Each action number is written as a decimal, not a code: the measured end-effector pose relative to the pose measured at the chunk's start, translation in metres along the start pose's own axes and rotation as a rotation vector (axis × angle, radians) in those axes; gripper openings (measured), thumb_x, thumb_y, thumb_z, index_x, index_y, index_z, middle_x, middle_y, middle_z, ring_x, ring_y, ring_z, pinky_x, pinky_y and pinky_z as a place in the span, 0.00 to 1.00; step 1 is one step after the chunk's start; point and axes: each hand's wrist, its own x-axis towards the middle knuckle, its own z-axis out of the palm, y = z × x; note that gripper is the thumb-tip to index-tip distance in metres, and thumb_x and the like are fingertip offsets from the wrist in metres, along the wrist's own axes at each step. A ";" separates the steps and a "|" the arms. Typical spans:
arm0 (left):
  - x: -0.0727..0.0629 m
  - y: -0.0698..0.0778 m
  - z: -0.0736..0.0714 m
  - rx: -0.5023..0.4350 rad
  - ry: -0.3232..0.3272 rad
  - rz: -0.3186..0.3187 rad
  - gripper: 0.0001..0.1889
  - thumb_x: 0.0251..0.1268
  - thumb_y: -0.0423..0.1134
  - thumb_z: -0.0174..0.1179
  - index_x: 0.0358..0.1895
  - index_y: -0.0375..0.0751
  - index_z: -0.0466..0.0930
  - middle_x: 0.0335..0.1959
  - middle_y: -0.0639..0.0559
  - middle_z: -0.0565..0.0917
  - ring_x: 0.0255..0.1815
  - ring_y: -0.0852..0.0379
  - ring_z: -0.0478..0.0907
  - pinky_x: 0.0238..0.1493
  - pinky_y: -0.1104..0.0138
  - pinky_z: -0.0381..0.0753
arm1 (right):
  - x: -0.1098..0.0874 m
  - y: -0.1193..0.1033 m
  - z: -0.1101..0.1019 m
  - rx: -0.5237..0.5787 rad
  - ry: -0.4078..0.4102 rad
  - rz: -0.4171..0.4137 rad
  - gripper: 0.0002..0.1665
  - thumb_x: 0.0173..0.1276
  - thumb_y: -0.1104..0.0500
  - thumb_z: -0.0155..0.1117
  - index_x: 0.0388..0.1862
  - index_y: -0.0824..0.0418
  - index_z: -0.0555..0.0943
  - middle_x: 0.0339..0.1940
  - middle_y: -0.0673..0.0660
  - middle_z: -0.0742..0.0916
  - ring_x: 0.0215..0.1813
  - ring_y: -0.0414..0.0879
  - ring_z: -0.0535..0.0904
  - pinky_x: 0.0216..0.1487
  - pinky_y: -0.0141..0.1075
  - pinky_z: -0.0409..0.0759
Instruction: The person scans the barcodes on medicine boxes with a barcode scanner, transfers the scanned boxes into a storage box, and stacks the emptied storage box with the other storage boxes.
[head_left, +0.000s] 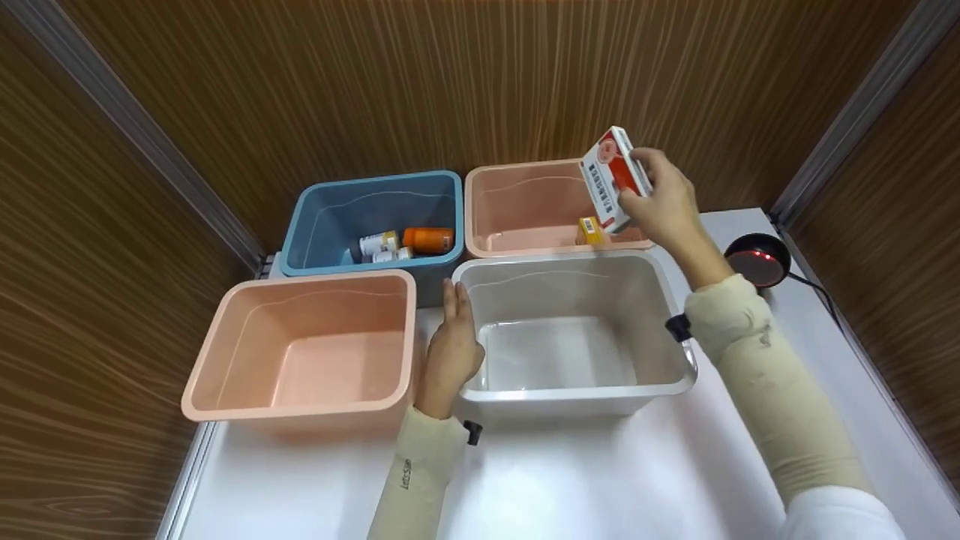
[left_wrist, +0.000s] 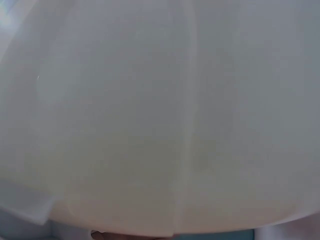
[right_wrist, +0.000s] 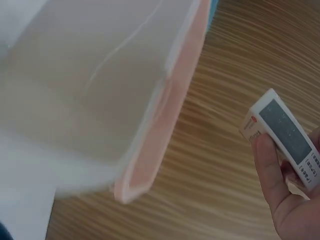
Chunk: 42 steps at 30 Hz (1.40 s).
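My right hand (head_left: 664,206) pinches a flat red-and-white medicine box (head_left: 600,180) between thumb and fingers, holding it tilted above the back pink bin (head_left: 525,169). A small yellow box (head_left: 589,231) lies inside that bin. In the right wrist view the medicine box (right_wrist: 287,132) shows a dark panel along its narrow side. My left hand (head_left: 454,349), fingers straight, is at the left rim of the white bin (head_left: 570,394); whether it touches the rim I cannot tell. A pale, blurred bin wall (left_wrist: 125,110) fills most of the left wrist view.
At back left, a blue bin (head_left: 375,181) holds an orange bottle (head_left: 427,240) and white bottles (head_left: 379,242). Another pink bin (head_left: 300,412) stands at front left. A round black device (head_left: 757,259) with red lights and a cable sits at the right. Wood-patterned panels enclose the white table (head_left: 555,480).
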 end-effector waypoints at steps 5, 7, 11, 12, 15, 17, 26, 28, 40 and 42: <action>-0.002 0.003 0.002 0.018 0.025 0.019 0.45 0.59 0.18 0.59 0.80 0.29 0.46 0.81 0.33 0.42 0.20 0.57 0.70 0.20 0.70 0.72 | 0.017 0.000 0.022 -0.030 -0.007 0.020 0.35 0.72 0.60 0.60 0.77 0.56 0.64 0.63 0.67 0.75 0.59 0.60 0.75 0.51 0.53 0.83; -0.002 0.004 0.002 0.015 0.014 0.010 0.46 0.60 0.19 0.59 0.80 0.30 0.46 0.82 0.34 0.41 0.21 0.58 0.70 0.21 0.70 0.72 | 0.022 0.001 0.029 -0.043 -0.014 0.029 0.35 0.72 0.59 0.60 0.76 0.57 0.64 0.64 0.68 0.74 0.61 0.61 0.74 0.54 0.54 0.81; -0.005 0.005 0.001 0.003 0.007 0.003 0.46 0.60 0.19 0.60 0.80 0.31 0.46 0.82 0.34 0.41 0.21 0.57 0.71 0.21 0.70 0.73 | 0.034 0.007 0.039 -0.083 -0.004 0.023 0.35 0.70 0.60 0.60 0.75 0.60 0.64 0.65 0.69 0.73 0.63 0.63 0.72 0.59 0.56 0.78; -0.006 0.005 0.001 0.001 0.005 0.002 0.47 0.60 0.19 0.61 0.80 0.31 0.46 0.82 0.34 0.41 0.21 0.57 0.71 0.21 0.71 0.73 | 0.036 0.009 0.041 -0.088 0.000 0.024 0.35 0.70 0.60 0.60 0.75 0.60 0.65 0.66 0.69 0.73 0.64 0.64 0.71 0.60 0.56 0.77; -0.006 0.003 0.000 0.000 0.005 -0.003 0.47 0.60 0.19 0.61 0.81 0.31 0.46 0.82 0.34 0.40 0.23 0.57 0.73 0.22 0.71 0.74 | 0.043 0.014 0.049 -0.090 -0.013 0.038 0.35 0.71 0.60 0.59 0.75 0.61 0.64 0.69 0.69 0.70 0.67 0.64 0.69 0.63 0.56 0.74; -0.007 0.003 -0.001 0.002 0.003 -0.010 0.47 0.60 0.19 0.61 0.81 0.32 0.45 0.82 0.35 0.40 0.25 0.56 0.75 0.23 0.71 0.74 | 0.046 0.017 0.055 -0.082 -0.024 0.037 0.35 0.71 0.60 0.59 0.75 0.61 0.63 0.71 0.68 0.69 0.69 0.64 0.68 0.64 0.56 0.73; -0.008 0.005 -0.001 0.003 -0.025 -0.017 0.48 0.62 0.21 0.62 0.81 0.34 0.44 0.82 0.36 0.39 0.35 0.52 0.79 0.26 0.72 0.77 | 0.054 0.028 0.082 -0.079 -0.027 0.010 0.35 0.70 0.63 0.60 0.75 0.65 0.64 0.62 0.71 0.71 0.65 0.65 0.70 0.63 0.57 0.74; -0.008 0.006 0.000 0.000 -0.025 -0.019 0.48 0.62 0.21 0.62 0.81 0.34 0.44 0.82 0.36 0.39 0.34 0.52 0.79 0.26 0.72 0.76 | 0.055 0.031 0.084 -0.094 -0.028 0.007 0.35 0.70 0.63 0.61 0.74 0.65 0.64 0.62 0.71 0.72 0.64 0.65 0.70 0.63 0.58 0.73; -0.013 0.011 0.002 -0.007 0.017 0.006 0.47 0.59 0.20 0.61 0.80 0.31 0.46 0.82 0.35 0.41 0.22 0.57 0.70 0.20 0.70 0.72 | 0.054 0.044 0.088 -0.159 0.000 -0.019 0.35 0.68 0.62 0.58 0.73 0.69 0.64 0.59 0.73 0.72 0.60 0.67 0.71 0.63 0.58 0.71; -0.014 0.012 0.003 -0.008 0.013 0.005 0.47 0.60 0.20 0.61 0.80 0.31 0.46 0.82 0.35 0.41 0.22 0.56 0.70 0.20 0.70 0.72 | 0.054 0.046 0.089 -0.161 0.019 -0.020 0.34 0.68 0.62 0.58 0.72 0.69 0.65 0.58 0.73 0.73 0.59 0.68 0.72 0.61 0.58 0.72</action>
